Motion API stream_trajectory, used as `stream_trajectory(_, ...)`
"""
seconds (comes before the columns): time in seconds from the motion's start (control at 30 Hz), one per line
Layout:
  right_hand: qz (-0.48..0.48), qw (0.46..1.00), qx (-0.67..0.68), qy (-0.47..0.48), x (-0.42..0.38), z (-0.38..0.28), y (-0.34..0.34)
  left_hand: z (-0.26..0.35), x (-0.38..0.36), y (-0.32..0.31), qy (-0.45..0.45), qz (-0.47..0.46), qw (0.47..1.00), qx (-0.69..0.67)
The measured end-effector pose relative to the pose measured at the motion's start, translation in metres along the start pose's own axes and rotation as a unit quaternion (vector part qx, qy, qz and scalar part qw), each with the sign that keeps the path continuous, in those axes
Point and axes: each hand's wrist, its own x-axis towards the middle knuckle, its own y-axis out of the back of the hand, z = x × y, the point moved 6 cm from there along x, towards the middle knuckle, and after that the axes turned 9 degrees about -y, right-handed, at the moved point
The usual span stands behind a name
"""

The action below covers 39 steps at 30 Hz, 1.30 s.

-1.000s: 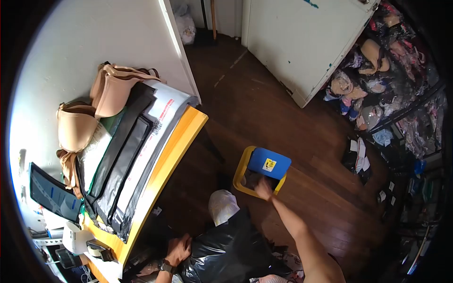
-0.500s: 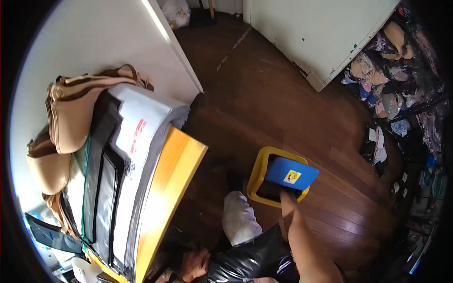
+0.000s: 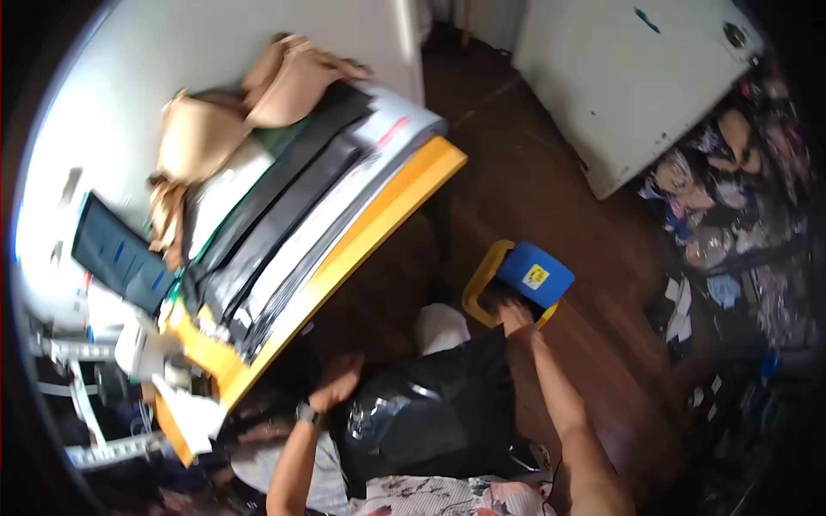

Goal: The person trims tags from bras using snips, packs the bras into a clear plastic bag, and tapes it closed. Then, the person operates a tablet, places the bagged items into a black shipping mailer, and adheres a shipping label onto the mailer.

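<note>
A glossy black plastic bag (image 3: 422,417) lies across my lap. My left hand (image 3: 338,378), with a watch on the wrist, is at the bag's upper left edge; its fingers are blurred, and whether they grip the bag is unclear. My right hand (image 3: 509,311) reaches into the opening of a yellow bin (image 3: 480,288) on the floor, just beyond the bag's upper right corner. The bin's blue lid (image 3: 537,273) is tilted up and carries a yellow sticker. The fingertips of that hand are lost in the dark opening.
At left, a yellow-edged table (image 3: 379,228) holds stacked black and white plastic bags, beige bras (image 3: 202,138) and a monitor (image 3: 120,254). A whitish bundle (image 3: 441,328) sits near the bin. A white panel (image 3: 594,95) and piled wrapped garments (image 3: 731,193) are at right.
The view has turned and shifted, showing more of the table, the monitor and the black bag. My left arm has come further into view. My right hand remains at the bin.
</note>
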Motion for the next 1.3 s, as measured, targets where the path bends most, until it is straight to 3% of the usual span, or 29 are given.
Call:
stream_trajectory(0.03, -0.010, 1.000, 0.002, 0.022, -0.002, -0.008, 0.008, -0.001, -0.004, 0.003, 0.015, 0.012, 0.999, -0.046)
stream_trajectory(0.07, -0.092, 0.990, 0.069, -0.082, 0.002, -0.008, 0.023, -0.001, -0.003, 0.010, 0.027, 0.029, 0.995, -0.090)
stream_trajectory(0.1, -0.175, 0.959, 0.127, -0.185, 0.003, -0.023, 0.041, -0.007, 0.002, 0.009, 0.006, -0.019, 0.997, -0.072)
stream_trajectory(0.17, 0.045, 0.974, 0.215, -0.051, 0.002, -0.118, 0.114, -0.005, 0.006, 0.010, -0.024, -0.101, 0.992, -0.078)
stream_trajectory(0.23, -0.001, 0.956, 0.238, 0.174, -0.021, -0.231, 0.136, 0.008, 0.014, 0.016, -0.065, -0.121, 0.985, -0.102)
stream_trajectory(0.3, -0.274, 0.886, 0.278, 0.251, -0.064, -0.295, 0.084, -0.010, 0.036, 0.003, -0.139, -0.087, 0.980, -0.115)
stream_trajectory(0.33, -0.279, 0.884, 0.273, 0.258, -0.079, -0.304, 0.070, -0.021, 0.046, -0.006, -0.186, -0.065, 0.972, -0.127)
stream_trajectory(0.37, -0.212, 0.914, 0.110, 0.329, -0.096, -0.313, 0.055, -0.018, 0.049, -0.010, -0.162, -0.042, 0.985, -0.049)
stream_trajectory(0.4, -0.135, 0.908, -0.059, 0.391, -0.111, -0.316, 0.044, -0.013, 0.055, -0.012, -0.137, -0.016, 0.990, 0.029)
stream_trajectory(0.5, -0.226, 0.877, -0.083, 0.415, -0.151, -0.303, 0.043, 0.012, 0.049, -0.015, -0.122, 0.056, 0.988, 0.075)
stream_trajectory(0.63, -0.272, 0.833, -0.103, 0.471, -0.222, -0.275, 0.045, 0.013, 0.054, -0.025, -0.142, 0.089, 0.973, 0.161)
stream_trajectory(0.67, -0.224, 0.783, -0.153, 0.560, -0.249, -0.257, 0.033, 0.015, 0.050, -0.025, -0.143, 0.096, 0.972, 0.159)
stream_trajectory(0.7, -0.171, 0.721, -0.200, 0.641, -0.261, -0.251, 0.033, 0.021, 0.041, -0.011, -0.174, 0.203, 0.948, 0.171)
stream_trajectory(0.73, -0.169, 0.716, -0.207, 0.645, -0.259, -0.241, 0.034, 0.027, 0.030, 0.003, -0.201, 0.309, 0.911, 0.182)
stream_trajectory(0.77, -0.243, 0.777, -0.096, 0.572, -0.246, -0.243, 0.047, 0.032, 0.014, 0.012, -0.223, 0.410, 0.863, 0.190)
stream_trajectory(0.8, -0.311, 0.819, 0.020, 0.482, -0.232, -0.246, 0.062, 0.045, -0.010, 0.024, -0.219, 0.416, 0.862, 0.190)
stream_trajectory(0.83, -0.370, 0.838, 0.136, 0.377, -0.218, -0.249, 0.076, 0.038, -0.037, 0.036, -0.079, 0.398, 0.909, 0.098)
stream_trajectory(0.87, -0.253, 0.889, 0.126, 0.359, -0.190, -0.260, 0.108, 0.030, -0.065, 0.040, 0.063, 0.370, 0.927, 0.002)
stream_trajectory(0.9, -0.132, 0.925, 0.115, 0.338, -0.164, -0.264, 0.137, 0.023, -0.087, 0.027, 0.116, 0.328, 0.936, -0.053)
stream_trajectory(0.97, 0.056, 0.967, -0.079, 0.236, -0.132, -0.246, 0.146, 0.013, -0.124, -0.017, 0.186, 0.287, 0.929, -0.143)
stream_trajectory(1.0, 0.053, 0.962, -0.072, 0.256, -0.128, -0.250, 0.142, 0.012, -0.135, -0.038, 0.202, 0.288, 0.919, -0.178)
stream_trajectory(1.1, -0.032, 0.952, -0.094, 0.290, -0.128, -0.254, 0.126, 0.021, -0.171, -0.046, 0.208, 0.347, 0.890, -0.209)
stream_trajectory(1.2, -0.097, 0.935, -0.038, 0.338, -0.096, -0.309, 0.133, 0.027, -0.201, -0.024, 0.058, 0.476, 0.875, -0.060)
stream_trajectory(1.23, -0.128, 0.927, -0.011, 0.353, -0.081, -0.333, 0.136, 0.041, -0.217, 0.011, 0.016, 0.542, 0.840, -0.009)
stream_trajectory(1.3, -0.009, 0.909, 0.083, 0.408, -0.068, -0.416, 0.144, 0.055, -0.243, 0.089, -0.042, 0.635, 0.767, 0.085)
